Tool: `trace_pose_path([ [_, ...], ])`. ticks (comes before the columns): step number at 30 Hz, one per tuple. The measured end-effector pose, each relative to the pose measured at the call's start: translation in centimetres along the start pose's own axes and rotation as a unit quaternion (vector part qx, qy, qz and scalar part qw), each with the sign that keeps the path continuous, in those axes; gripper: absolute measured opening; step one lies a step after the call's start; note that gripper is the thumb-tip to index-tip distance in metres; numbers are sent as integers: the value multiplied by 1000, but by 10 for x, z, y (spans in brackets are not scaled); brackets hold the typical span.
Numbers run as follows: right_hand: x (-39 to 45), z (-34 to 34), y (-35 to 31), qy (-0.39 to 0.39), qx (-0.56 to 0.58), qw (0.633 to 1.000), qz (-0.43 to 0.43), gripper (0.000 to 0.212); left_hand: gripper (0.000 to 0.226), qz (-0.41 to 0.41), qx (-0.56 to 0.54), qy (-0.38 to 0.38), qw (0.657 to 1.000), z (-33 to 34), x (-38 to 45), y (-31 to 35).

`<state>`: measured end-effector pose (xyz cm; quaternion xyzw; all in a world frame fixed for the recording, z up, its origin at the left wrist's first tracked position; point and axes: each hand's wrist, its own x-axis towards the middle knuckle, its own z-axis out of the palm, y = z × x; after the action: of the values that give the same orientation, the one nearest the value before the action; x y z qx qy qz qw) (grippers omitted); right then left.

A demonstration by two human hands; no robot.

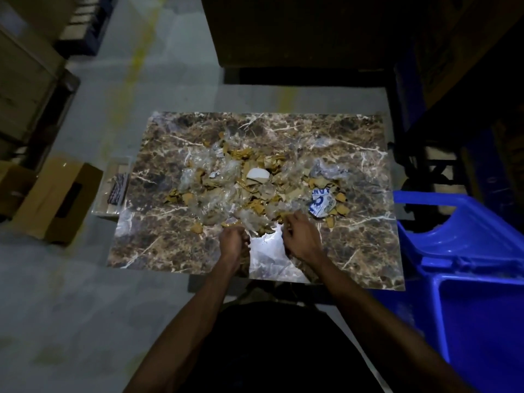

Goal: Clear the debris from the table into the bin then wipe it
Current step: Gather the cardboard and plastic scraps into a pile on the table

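A brown marble-patterned table (158,245) carries a spread-out pile of debris (255,185): torn cardboard scraps, crumpled clear plastic, a white shard (256,174) and a white-and-blue printed scrap (321,204). My left hand (234,242) rests at the pile's near edge with fingers curled around clear plastic and cardboard bits. My right hand (299,234) reaches into the near edge of the pile beside it, fingers bent on scraps; what it grips is hard to make out. A blue bin (467,279) stands to the right of the table.
An open cardboard box (56,199) sits on the floor to the left, with a small tray holding a dark cloth-like item (117,188) against the table's left edge. Dark shelving and boxes lie behind and at the far left. The floor is grey concrete.
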<state>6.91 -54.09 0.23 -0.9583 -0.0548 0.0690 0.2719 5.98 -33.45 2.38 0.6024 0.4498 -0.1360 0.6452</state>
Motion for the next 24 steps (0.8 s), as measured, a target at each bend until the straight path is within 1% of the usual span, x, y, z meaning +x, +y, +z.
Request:
trace_pose_path([
  [2,-11,-8,18,109,37,989,90,33,14,29,-15,33,999,6,7,5],
  [3,-13,-10,28,133,43,981,133,43,13,53,-10,57,997,9,12,7],
  [4,-14,-11,39,128,52,976,169,55,14,70,7,91,993,13,15,11],
  [5,-12,-10,47,102,68,972,199,68,17,84,23,119,989,17,19,16],
  [6,-10,-10,52,66,87,969,220,79,18,100,33,127,986,22,18,23],
  [8,-3,-7,53,6,111,963,244,87,17,161,60,114,979,35,21,37],
  [9,0,-5,52,-13,113,962,248,88,17,191,78,101,973,43,22,45],
  [11,4,1,49,-52,112,966,227,89,19,223,112,74,965,55,24,54],
  [13,7,6,54,-90,144,968,183,90,20,236,135,51,961,67,29,58],
  [14,7,6,56,-88,169,968,164,89,20,237,146,36,960,72,31,59],
  [15,6,4,58,-63,193,968,150,83,21,236,158,20,959,76,34,59],
  [16,4,-1,57,-20,215,967,138,74,22,238,168,5,957,79,35,59],
  [18,-2,-10,59,98,221,961,133,52,22,257,187,-12,948,83,35,61],
  [19,-3,-13,62,153,206,956,140,49,22,271,197,-12,942,84,37,62],
  [20,-3,-15,67,184,188,951,164,54,21,281,206,-12,937,84,40,63],
  [21,-2,-16,74,188,174,945,203,64,20,284,213,-12,935,84,43,64],
  [23,0,-11,85,139,164,933,287,82,19,279,217,-11,935,81,47,67],
  [24,3,-7,87,104,154,932,312,87,19,276,219,-10,936,80,48,68],
])
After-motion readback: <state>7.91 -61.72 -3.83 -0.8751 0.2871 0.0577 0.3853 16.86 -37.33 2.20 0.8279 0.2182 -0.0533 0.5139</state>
